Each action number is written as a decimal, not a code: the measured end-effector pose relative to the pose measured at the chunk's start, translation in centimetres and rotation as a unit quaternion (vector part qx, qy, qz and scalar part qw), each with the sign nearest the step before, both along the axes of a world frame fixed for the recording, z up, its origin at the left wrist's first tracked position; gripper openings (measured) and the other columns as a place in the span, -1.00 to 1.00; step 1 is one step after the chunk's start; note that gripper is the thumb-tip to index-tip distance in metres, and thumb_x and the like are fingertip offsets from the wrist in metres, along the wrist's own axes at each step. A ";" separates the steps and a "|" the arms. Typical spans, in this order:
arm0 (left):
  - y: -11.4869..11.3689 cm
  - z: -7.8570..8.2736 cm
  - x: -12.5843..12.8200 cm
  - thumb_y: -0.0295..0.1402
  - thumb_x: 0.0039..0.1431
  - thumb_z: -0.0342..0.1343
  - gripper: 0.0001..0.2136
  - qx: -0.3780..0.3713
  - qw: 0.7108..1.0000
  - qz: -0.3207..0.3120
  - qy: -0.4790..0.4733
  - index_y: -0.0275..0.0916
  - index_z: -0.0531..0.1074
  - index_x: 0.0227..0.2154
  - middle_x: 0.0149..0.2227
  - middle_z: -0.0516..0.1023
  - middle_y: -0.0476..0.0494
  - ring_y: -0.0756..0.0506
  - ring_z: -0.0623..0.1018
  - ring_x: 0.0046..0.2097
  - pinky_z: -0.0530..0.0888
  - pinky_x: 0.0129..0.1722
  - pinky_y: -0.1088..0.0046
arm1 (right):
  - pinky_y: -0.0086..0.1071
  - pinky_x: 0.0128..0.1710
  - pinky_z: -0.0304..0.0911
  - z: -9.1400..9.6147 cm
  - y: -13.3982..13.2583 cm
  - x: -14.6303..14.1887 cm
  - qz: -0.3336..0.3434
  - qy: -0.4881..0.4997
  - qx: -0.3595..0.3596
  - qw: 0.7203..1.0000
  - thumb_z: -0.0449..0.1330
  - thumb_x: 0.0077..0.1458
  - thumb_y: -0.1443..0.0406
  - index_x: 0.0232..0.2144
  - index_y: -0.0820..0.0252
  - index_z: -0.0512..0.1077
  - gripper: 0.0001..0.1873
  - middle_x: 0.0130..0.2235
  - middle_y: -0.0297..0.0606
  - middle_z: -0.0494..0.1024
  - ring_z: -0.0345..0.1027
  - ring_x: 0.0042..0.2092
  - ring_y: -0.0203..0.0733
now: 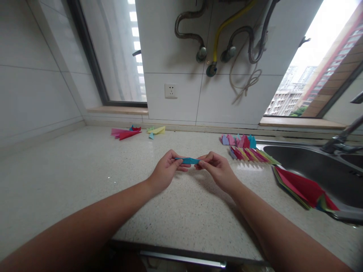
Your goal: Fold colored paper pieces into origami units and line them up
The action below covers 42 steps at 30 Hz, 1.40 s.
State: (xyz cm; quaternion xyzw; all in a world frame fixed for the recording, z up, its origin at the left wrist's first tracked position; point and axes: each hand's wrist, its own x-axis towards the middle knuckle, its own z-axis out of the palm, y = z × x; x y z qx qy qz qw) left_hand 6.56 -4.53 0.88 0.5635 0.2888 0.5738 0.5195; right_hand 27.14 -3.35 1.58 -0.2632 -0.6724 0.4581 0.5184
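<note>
A small strip of folded blue paper [187,161] stretches between my two hands, above the speckled white countertop [181,215]. My left hand [167,168] pinches its left end between thumb and fingers. At the other end, my right hand [217,168] grips the tip with thumb and fingertips. Which folded shape the paper has is too small to tell. Both hands are off the counter, as the shadow under the right one shows.
Folded paper pieces [126,133] and yellow-green ones [157,130] lie by the back wall. Rows of colourful folded paper [249,154] and a stack of larger paper sheets [304,187] lie beside the steel sink [300,160]. A faucet [340,139] stands far right.
</note>
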 end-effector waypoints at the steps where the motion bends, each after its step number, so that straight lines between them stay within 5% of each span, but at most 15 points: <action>1: 0.0 0.0 0.1 -0.35 0.18 0.18 -0.84 -0.006 1.000 -0.001 -0.009 -0.24 0.28 -0.35 -0.27 0.62 -0.13 -0.07 0.64 -0.29 0.58 -0.22 0.32 | -0.26 -0.23 0.39 0.0 0.0 0.0 0.007 0.007 -0.014 1.000 0.31 0.10 0.23 -0.45 0.17 0.34 -0.78 -0.28 -0.22 0.60 0.49 -0.30 -0.22; 8: 0.1 -0.1 0.1 -0.35 0.13 0.24 -0.81 -0.013 0.999 0.007 -0.030 -0.26 0.31 -0.35 -0.31 0.63 -0.09 -0.08 0.65 -0.22 0.54 -0.02 0.26 | -0.24 -0.17 0.40 -0.5 0.2 -0.1 0.005 0.020 -0.040 0.999 0.32 0.09 0.23 -0.45 0.17 0.31 -0.75 -0.32 -0.22 0.62 0.52 -0.27 -0.21; 19: -0.3 0.5 0.1 -0.41 -0.07 0.37 -0.75 -0.015 1.000 0.025 -0.005 -0.30 0.36 -0.47 -0.36 0.64 -0.12 -0.07 0.64 -0.28 0.54 -0.10 0.26 | -0.26 -0.21 0.38 0.2 -0.4 -0.4 -0.016 -0.013 0.000 1.000 0.35 0.03 0.18 -0.52 0.18 0.31 -0.69 -0.30 -0.17 0.62 0.51 -0.26 -0.19; 29: -0.2 0.6 -0.1 -0.39 -0.05 0.36 -0.75 0.003 0.999 0.031 0.011 -0.28 0.35 -0.47 -0.44 0.59 -0.03 -0.04 0.60 -0.34 0.52 -0.19 0.33 | -0.28 -0.22 0.39 0.5 -0.5 -0.1 0.016 -0.013 -0.006 1.000 0.35 0.03 0.20 -0.50 0.16 0.30 -0.70 -0.33 -0.21 0.62 0.51 -0.27 -0.20; 34: -0.6 0.6 0.0 -0.39 0.00 0.34 -0.79 0.046 0.998 0.028 0.043 -0.28 0.38 -0.47 -0.45 0.59 -0.04 -0.03 0.58 -0.33 0.48 -0.21 0.38 | -0.33 -0.26 0.38 0.3 -0.5 -0.8 -0.016 -0.037 0.005 0.999 0.46 -0.16 0.25 -0.36 0.14 0.42 -0.68 -0.32 -0.28 0.59 0.49 -0.29 -0.22; 42: -0.9 0.6 0.2 -0.39 0.03 0.31 -0.80 0.038 0.998 0.011 0.048 -0.27 0.36 -0.46 -0.42 0.60 -0.07 -0.05 0.59 -0.31 0.48 -0.19 0.36 | -0.33 -0.34 0.33 0.5 -0.8 -0.5 -0.015 -0.094 0.014 0.995 0.36 -0.01 0.16 -0.51 0.19 0.49 -0.77 -0.47 -0.26 0.57 0.43 -0.40 -0.23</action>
